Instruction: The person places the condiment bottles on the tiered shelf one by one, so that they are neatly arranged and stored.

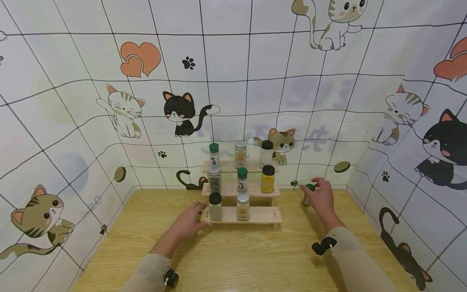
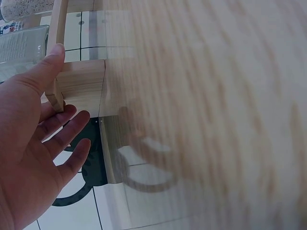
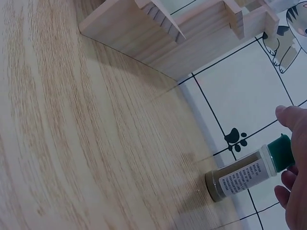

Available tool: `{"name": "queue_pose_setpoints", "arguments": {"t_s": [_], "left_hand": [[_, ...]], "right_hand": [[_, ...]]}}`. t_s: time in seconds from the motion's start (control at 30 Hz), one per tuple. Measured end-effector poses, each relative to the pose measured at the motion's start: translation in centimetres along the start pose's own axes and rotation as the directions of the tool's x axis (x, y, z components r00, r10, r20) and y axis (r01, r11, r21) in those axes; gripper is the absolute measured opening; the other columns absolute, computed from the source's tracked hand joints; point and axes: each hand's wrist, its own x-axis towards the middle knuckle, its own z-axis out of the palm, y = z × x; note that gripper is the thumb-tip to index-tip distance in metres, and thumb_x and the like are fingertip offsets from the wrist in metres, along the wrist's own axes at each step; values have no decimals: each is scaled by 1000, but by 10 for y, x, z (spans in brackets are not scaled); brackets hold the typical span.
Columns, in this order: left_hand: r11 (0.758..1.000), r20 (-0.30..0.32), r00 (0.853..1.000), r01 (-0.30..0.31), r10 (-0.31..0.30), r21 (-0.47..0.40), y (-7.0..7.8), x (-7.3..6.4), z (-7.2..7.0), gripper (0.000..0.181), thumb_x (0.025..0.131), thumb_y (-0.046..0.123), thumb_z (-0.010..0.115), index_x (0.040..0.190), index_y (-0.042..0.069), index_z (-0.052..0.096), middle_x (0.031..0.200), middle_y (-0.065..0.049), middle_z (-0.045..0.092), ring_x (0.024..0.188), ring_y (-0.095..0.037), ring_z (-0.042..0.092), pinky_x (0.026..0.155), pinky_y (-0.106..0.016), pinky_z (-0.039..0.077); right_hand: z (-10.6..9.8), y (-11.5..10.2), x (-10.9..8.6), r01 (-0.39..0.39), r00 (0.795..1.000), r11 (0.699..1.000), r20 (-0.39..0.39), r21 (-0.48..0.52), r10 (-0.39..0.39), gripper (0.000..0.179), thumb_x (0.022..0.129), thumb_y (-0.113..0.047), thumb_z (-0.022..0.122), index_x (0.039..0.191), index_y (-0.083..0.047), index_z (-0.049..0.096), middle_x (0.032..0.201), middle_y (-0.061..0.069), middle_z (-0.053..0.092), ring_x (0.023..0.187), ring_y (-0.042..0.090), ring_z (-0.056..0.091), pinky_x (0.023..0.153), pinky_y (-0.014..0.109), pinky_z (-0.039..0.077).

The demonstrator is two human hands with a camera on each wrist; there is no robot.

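A three-tier wooden spice rack [image 1: 240, 215] bears several spice jars. My left hand [image 1: 187, 221] grips the left end of its lowest step; the left wrist view shows the thumb on the board and the fingers around its underside. Nearest to that hand on the step is a black-lidded jar [image 1: 215, 207]. To the right of the rack, a green-capped spice bottle [image 3: 242, 175] stands upright on the table. My right hand [image 1: 322, 198] is around its cap, thumb apart from it and fingers loosely bent; part of the cap is hidden by the hand.
A silver-lidded jar [image 1: 243, 207] shares the lowest step. Above stand a yellow jar [image 1: 268, 180] and a green-capped bottle [image 1: 242, 180] among others. The wooden table [image 1: 248, 259] meets a cat-patterned wall covering [image 1: 226, 56] behind and at both sides.
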Motion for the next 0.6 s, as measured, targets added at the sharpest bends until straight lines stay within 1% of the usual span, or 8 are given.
{"name": "queue_pose_setpoints", "arguments": {"t_s": [0.13,0.27,0.3,0.37,0.43,0.5,0.53,0.6], "left_hand": [[1000,-4,1000,-1,1,-4,0,0,1,72,94,37,92,153,8,61,140,-5,62,125,-31,67,101,-54,58],[1000,0,1000,1,-1,-4,-1,0,2,73,94,39,92,154,10,61,142,-4,62,126,-31,67,102,-54,58],[1000,0,1000,1,-1,-3,-1,1,2,73,94,39,92,154,10,61,142,-4,62,126,-31,67,102,-54,58],[1000,4,1000,0,0,-6,-1,0,2,73,94,39,92,153,9,61,142,-5,62,125,-31,67,102,-54,58],[1000,4,1000,0,0,-10,0,0,2,73,94,39,92,153,9,61,141,-5,62,125,-31,67,101,-54,58],[1000,3,1000,-1,1,-9,0,0,2,73,94,38,92,153,8,61,141,-5,62,125,-31,68,102,-54,58],[1000,3,1000,-1,1,-8,-1,-1,2,73,94,39,92,153,8,61,141,-5,62,125,-31,67,102,-54,58],[1000,2,1000,0,0,-3,-1,-1,2,74,95,40,91,154,8,60,142,-5,62,126,-31,68,103,-54,58]], "right_hand": [[3,2,0,-4,1000,1000,1,-7,4,61,104,-39,80,142,5,59,127,26,53,103,40,57,79,48,53],[3,2,-2,-2,1000,1000,-17,-5,2,51,104,-31,80,134,6,63,125,27,56,108,42,58,84,51,53],[2,2,-2,-3,1000,1000,-17,-4,3,48,104,-29,81,132,6,64,125,26,56,109,41,58,84,49,54],[-1,2,-3,15,1000,1000,-2,0,-15,43,105,-26,80,131,5,67,125,25,58,107,39,59,80,41,55],[-5,3,-2,61,998,998,23,1,-61,41,105,-24,79,133,5,69,123,23,60,103,35,60,76,34,53],[-10,1,-3,110,992,994,61,8,-110,40,106,-23,77,136,2,70,122,20,62,100,31,60,74,30,52],[-13,0,-3,141,987,990,76,10,-141,40,106,-23,77,137,1,70,121,19,63,98,30,60,73,30,52],[-18,-4,-5,199,975,980,101,-2,-198,39,107,-23,77,139,0,71,119,17,65,98,29,60,76,34,54]]}}
